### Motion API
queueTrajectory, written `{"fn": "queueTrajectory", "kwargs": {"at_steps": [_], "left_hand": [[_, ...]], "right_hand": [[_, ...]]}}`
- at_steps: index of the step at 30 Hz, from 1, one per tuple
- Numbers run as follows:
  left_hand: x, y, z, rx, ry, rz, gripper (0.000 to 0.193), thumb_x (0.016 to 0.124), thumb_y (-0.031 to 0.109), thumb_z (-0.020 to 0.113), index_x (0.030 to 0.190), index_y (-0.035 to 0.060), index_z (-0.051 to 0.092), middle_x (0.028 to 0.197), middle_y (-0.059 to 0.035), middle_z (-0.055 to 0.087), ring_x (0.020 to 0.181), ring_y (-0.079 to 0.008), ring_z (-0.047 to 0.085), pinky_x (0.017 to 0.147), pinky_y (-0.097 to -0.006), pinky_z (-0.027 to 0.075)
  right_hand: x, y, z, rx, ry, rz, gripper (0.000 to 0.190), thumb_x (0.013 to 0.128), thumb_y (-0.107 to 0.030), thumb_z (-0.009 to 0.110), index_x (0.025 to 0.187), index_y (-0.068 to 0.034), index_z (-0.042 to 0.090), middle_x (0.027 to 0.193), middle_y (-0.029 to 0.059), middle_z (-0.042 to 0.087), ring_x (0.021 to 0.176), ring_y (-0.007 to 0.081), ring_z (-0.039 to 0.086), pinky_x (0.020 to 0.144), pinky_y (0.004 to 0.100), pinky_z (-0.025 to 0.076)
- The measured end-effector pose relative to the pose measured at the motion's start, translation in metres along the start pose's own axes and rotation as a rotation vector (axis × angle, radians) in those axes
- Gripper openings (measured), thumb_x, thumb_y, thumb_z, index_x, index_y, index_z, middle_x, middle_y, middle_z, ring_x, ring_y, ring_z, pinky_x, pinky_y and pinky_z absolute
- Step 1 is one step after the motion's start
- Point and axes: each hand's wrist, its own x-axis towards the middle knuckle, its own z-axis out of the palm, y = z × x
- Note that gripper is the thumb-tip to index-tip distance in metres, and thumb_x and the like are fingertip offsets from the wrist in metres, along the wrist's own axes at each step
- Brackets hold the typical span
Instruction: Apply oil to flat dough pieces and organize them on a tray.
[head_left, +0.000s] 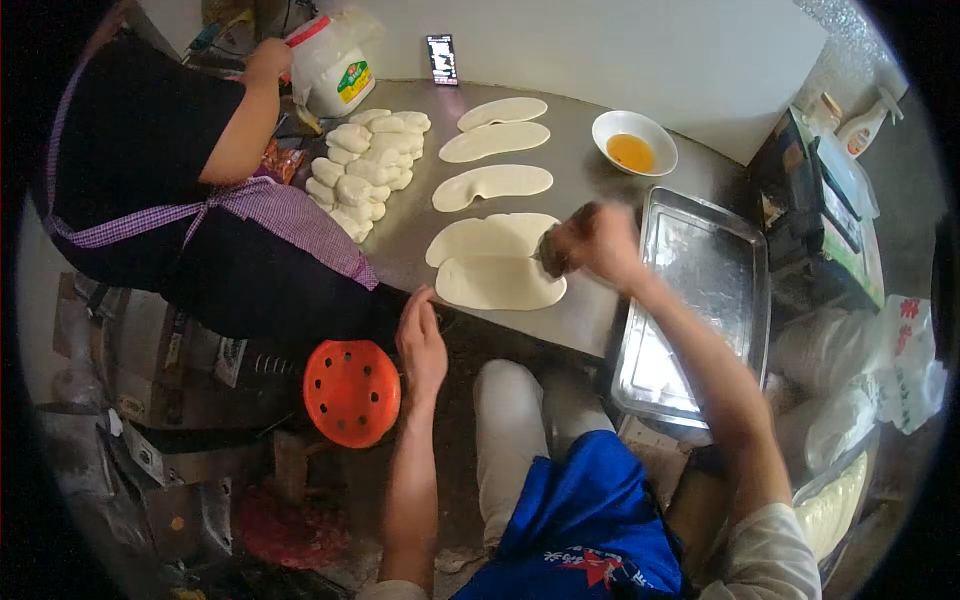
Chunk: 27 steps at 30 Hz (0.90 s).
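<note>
My right hand is shut on a dark, blurred object whose kind I cannot tell, at the right ends of two flattened dough pieces. The nearest oval dough sheet lies at the table's front edge, partly over or against another sheet. My left hand is held off the table's front edge, fingers close together, holding nothing that shows. Three more flattened dough ovals lie in a column farther back. Left of them is a heap of dough rolls.
A white bowl of orange-yellow liquid and an empty metal tray are at right. A co-worker's arm reaches to a white plastic tub at left. An orange stool stands near my left forearm. A lit phone leans on the wall.
</note>
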Motion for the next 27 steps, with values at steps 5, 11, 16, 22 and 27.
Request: {"fn": "queueTrajectory", "kwargs": {"at_steps": [5, 11, 16, 22, 27], "left_hand": [[0.046, -0.016, 0.005, -0.342, 0.017, -0.198, 0.041, 0.112, 0.022, 0.041, 0.136, -0.0023, 0.064, 0.138, -0.0163, 0.067, 0.124, -0.0287, 0.064, 0.107, -0.0377, 0.048], [0.08, -0.018, 0.027, 0.063, -0.084, -0.072, 0.04, 0.092, 0.019, 0.075, 0.119, -0.0076, 0.066, 0.112, -0.0244, 0.072, 0.105, -0.0378, 0.071, 0.091, -0.0437, 0.055], [0.109, -0.019, 0.02, 0.386, -0.266, -0.047, 0.046, 0.074, 0.022, 0.09, 0.101, -0.0057, 0.066, 0.094, -0.0281, 0.071, 0.088, -0.0441, 0.071, 0.081, -0.0477, 0.055], [0.07, 0.07, 0.056, 0.398, -0.212, 0.237, 0.025, 0.086, 0.009, 0.074, 0.103, -0.0064, 0.063, 0.093, -0.0329, 0.07, 0.092, -0.0492, 0.069, 0.085, -0.0546, 0.054], [-0.001, 0.262, 0.061, 0.029, -0.329, 0.391, 0.014, 0.091, 0.004, 0.069, 0.095, -0.0024, 0.056, 0.081, -0.0253, 0.069, 0.08, -0.0458, 0.071, 0.07, -0.0509, 0.055]], "right_hand": [[0.011, -0.04, 0.16, 0.133, 0.17, -0.082, 0.036, 0.092, -0.027, 0.074, 0.082, 0.008, 0.074, 0.078, 0.0245, 0.073, 0.071, 0.037, 0.075, 0.074, 0.0427, 0.059], [-0.003, 0.039, 0.099, 0.373, 0.265, 0.076, 0.034, 0.092, -0.024, 0.079, 0.087, 0.009, 0.075, 0.077, 0.0187, 0.076, 0.07, 0.0215, 0.074, 0.068, 0.0379, 0.06], [-0.075, 0.032, 0.014, -0.154, 0.422, -0.024, 0.033, 0.094, -0.015, 0.071, 0.068, 0.005, 0.069, 0.062, 0.0247, 0.064, 0.052, 0.0341, 0.067, 0.055, 0.0424, 0.054], [-0.111, 0.044, 0.001, 0.375, 0.554, 0.286, 0.046, 0.1, -0.023, 0.066, 0.064, 0.005, 0.067, 0.064, 0.0183, 0.071, 0.059, 0.0291, 0.07, 0.061, 0.0391, 0.056], [-0.136, 0.051, -0.014, 1.377, 0.354, 0.615, 0.044, 0.108, -0.03, 0.056, 0.11, 0.014, 0.056, 0.11, 0.0296, 0.069, 0.087, 0.0399, 0.075, 0.074, 0.0478, 0.066]]}}
